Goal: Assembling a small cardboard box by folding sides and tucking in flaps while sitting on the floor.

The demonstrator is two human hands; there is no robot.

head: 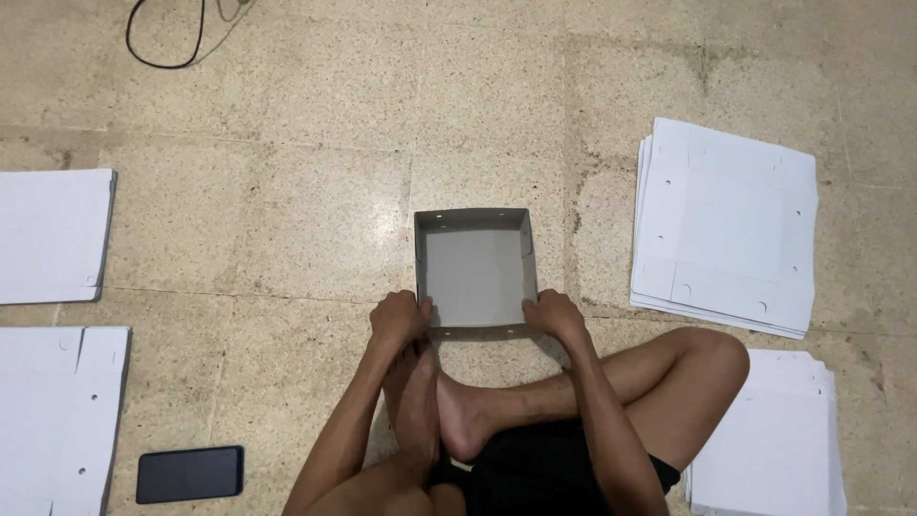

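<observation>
The stone-tiled floor [287, 220] carries everything. A stack of flat white cardboard sheets [726, 225] lies near its right edge, with a second white stack [774, 440] at the lower right corner beside the person's bent knee. Two more white stacks sit at the left edge, one upper [53, 234] and one lower [57, 411]. In the middle of the floor, just ahead of the crossed legs, stands a folded grey cardboard tray [475, 272] with its open side up and walls raised. The left hand [399, 320] grips the tray's near left corner, fingers curled shut over the wall. The right hand [554, 315] clasps the near right corner likewise. A dark phone [189, 474] lies face up toward the lower left. A black cable [167, 43] loops at the top left edge.
</observation>
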